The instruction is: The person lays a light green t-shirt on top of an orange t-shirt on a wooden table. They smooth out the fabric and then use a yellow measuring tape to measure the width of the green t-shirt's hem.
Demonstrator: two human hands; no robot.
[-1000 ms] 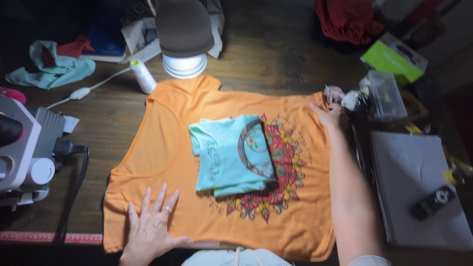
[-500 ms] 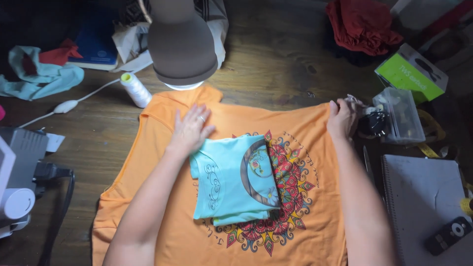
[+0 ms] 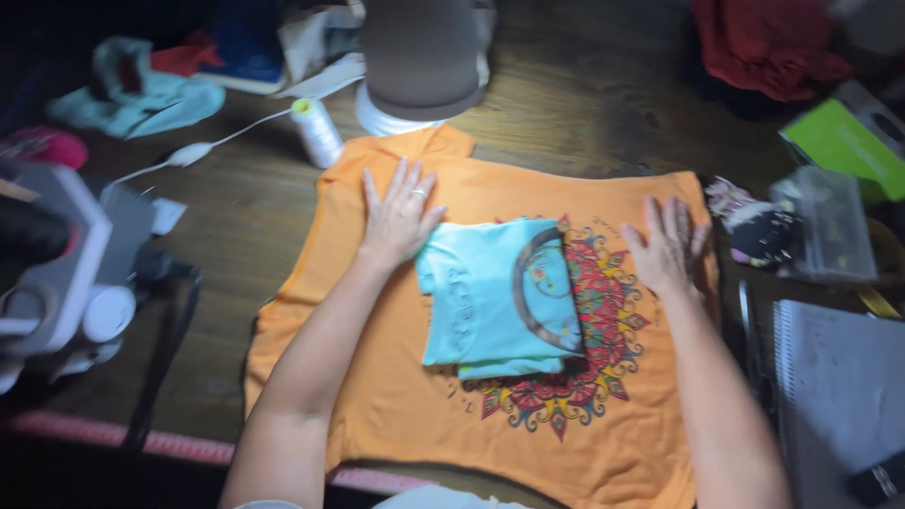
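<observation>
Orange shirt [image 3: 396, 415] spread flat on table [image 3: 584, 104], not yet folded | folded teal top [image 3: 490, 297] at its centre, over the print | left hand [image 3: 398, 219], right hand [image 3: 667, 247] — open-palmed, pressing shirt either side of teal top, grasping nothing.

Both arms are bare, and the left hand [image 3: 399, 219] wears a ring.

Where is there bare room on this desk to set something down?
Bare wood lies between the sewing machine and the orange shirt, and behind the shirt right of the lamp base. The right edge is crowded: clear box, notebook.
</observation>
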